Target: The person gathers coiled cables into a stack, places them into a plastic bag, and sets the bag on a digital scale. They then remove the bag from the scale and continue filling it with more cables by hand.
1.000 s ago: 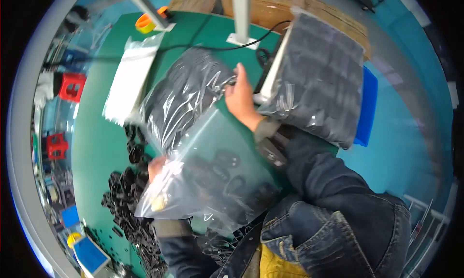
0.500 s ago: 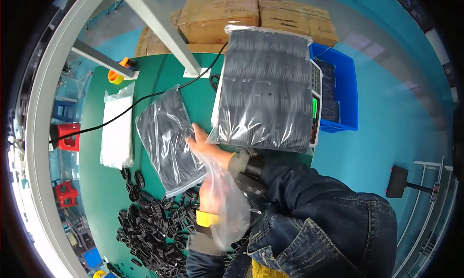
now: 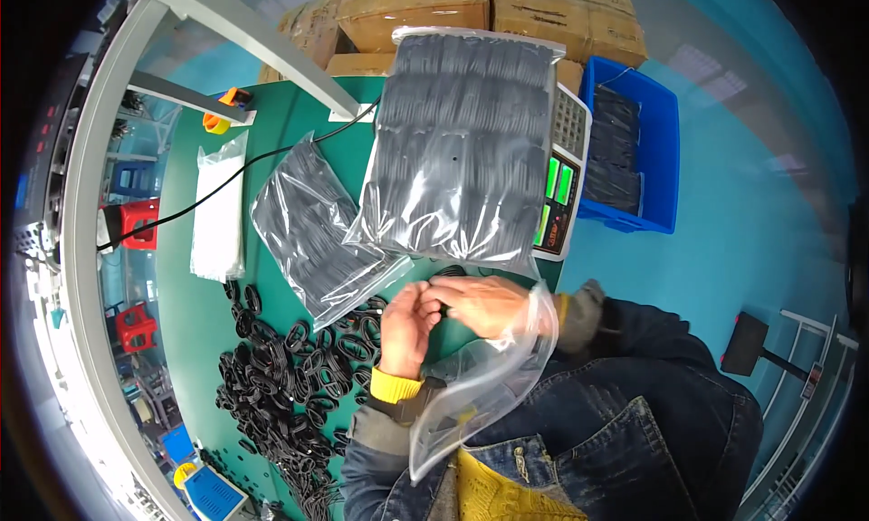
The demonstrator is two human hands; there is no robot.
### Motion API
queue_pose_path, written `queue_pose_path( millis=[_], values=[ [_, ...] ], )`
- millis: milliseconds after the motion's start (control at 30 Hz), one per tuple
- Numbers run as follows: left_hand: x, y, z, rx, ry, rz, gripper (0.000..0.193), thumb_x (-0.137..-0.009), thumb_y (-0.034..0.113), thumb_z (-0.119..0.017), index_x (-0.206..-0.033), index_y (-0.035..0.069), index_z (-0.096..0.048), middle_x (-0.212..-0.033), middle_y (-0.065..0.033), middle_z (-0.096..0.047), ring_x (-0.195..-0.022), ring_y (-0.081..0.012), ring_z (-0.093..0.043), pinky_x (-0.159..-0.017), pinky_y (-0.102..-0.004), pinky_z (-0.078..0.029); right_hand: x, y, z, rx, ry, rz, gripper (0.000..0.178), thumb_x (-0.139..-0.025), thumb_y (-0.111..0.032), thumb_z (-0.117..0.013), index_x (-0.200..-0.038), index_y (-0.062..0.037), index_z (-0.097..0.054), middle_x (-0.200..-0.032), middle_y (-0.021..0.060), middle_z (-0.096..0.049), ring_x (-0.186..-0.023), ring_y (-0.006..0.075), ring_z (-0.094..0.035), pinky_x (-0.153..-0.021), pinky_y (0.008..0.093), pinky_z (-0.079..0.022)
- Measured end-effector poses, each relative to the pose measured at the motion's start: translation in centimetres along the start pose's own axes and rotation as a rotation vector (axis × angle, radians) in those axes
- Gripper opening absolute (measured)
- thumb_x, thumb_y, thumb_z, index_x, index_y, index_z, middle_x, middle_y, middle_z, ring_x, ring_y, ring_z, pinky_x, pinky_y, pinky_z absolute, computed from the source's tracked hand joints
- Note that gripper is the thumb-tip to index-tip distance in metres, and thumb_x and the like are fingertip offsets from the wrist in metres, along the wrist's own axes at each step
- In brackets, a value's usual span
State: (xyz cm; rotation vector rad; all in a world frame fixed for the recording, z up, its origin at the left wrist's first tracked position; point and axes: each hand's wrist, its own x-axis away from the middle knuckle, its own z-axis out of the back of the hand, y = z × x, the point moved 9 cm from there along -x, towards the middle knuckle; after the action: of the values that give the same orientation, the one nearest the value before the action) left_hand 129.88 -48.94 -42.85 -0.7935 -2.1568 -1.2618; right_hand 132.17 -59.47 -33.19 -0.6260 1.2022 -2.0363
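My left hand [image 3: 405,333], in a yellow cuff, is closed with its fingers curled toward my right hand [image 3: 480,304]. The two hands meet at the fingertips over the table's near edge. The right one is slightly blurred, its fingers pressed together; whatever lies between the fingers is hidden. A clear empty plastic bag [image 3: 489,390] hangs by my right wrist and drapes down across my front. Just beyond the hands lies a filled zip bag [image 3: 312,231] of dark coiled cables. Beside it, a larger filled bag [image 3: 457,150] rests on a digital scale [image 3: 568,127].
Loose black coiled cables [image 3: 281,385] are heaped on the green table [image 3: 186,340] at left. A stack of clear bags [image 3: 219,213], a black cord [image 3: 272,159] and a tape dispenser [image 3: 222,114] lie beyond. A blue bin [image 3: 661,150] stands right; cardboard boxes [image 3: 416,19] stand behind.
My right hand has drawn back from the smaller filled bag to meet my left hand. The empty bag has shifted from over my left hand toward my right wrist. The view has moved slightly.
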Motion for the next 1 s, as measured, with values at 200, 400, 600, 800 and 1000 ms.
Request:
queue_pose_path(
  millis=[200,400,600,800,1000],
  values=[
    [3.5,5.8,-5.9,0.143,0.155,-0.12,0.044,-0.088,0.046,-0.053,-0.105,0.005,-0.053,-0.096,-0.0102,-0.06,-0.083,-0.0217,-0.06,-0.072,-0.039,-0.053,11.6,5.6,0.9,0.246,-0.731,-0.203,0.031,-0.084,-0.023,-0.051,-0.065,0.0003,-0.06,-0.074,0.0186,-0.061,-0.073,0.0329,-0.06,-0.066,0.0408,-0.049],
    [1.3,6.5,-8.8,0.177,0.105,-0.092,0.041,-0.085,0.038,-0.062,-0.107,0.005,-0.053,-0.095,-0.0081,-0.062,-0.087,-0.018,-0.061,-0.07,-0.038,-0.054,7.5,4.6,25.2,-0.25,0.406,-0.23,0.019,-0.087,-0.009,-0.052,-0.1,0.0001,-0.061,-0.088,0.0117,-0.066,-0.073,0.0126,-0.062,-0.063,0.0285,-0.05],
    [-0.5,5.5,-10.8,0.127,0.107,-0.024,0.032,-0.086,0.029,-0.062,-0.108,0.007,-0.054,-0.099,-0.0054,-0.062,-0.09,-0.0186,-0.061,-0.072,-0.0377,-0.054,0.6,7.9,35.3,0.602,0.809,-0.168,0.046,-0.086,-0.04,-0.056,-0.11,0.0003,-0.059,-0.1,0.019,-0.063,-0.09,0.028,-0.061,-0.079,0.0352,-0.047],
    [-0.2,5.8,-10.5,0.196,0.141,-0.086,0.027,-0.086,0.018,-0.061,-0.109,0.005,-0.054,-0.1,-0.0058,-0.063,-0.087,-0.0184,-0.063,-0.071,-0.0346,-0.054,-6.2,12.7,33.9,0.566,0.415,-0.387,0.063,-0.077,-0.053,-0.061,-0.107,0.0029,-0.06,-0.096,0.019,-0.063,-0.091,0.0297,-0.061,-0.079,0.0356,-0.046],
    [-0.2,6.1,-11.0,0.281,0.07,-0.11,0.03,-0.084,0.009,-0.063,-0.111,0.003,-0.052,-0.098,-0.007,-0.063,-0.084,-0.0176,-0.064,-0.069,-0.0332,-0.056,-7.8,12.9,33.0,0.441,0.178,-0.424,0.089,-0.061,-0.067,-0.066,-0.104,0.0105,-0.058,-0.097,0.0251,-0.061,-0.092,0.0349,-0.06,-0.077,0.0386,-0.047]
  ],
)
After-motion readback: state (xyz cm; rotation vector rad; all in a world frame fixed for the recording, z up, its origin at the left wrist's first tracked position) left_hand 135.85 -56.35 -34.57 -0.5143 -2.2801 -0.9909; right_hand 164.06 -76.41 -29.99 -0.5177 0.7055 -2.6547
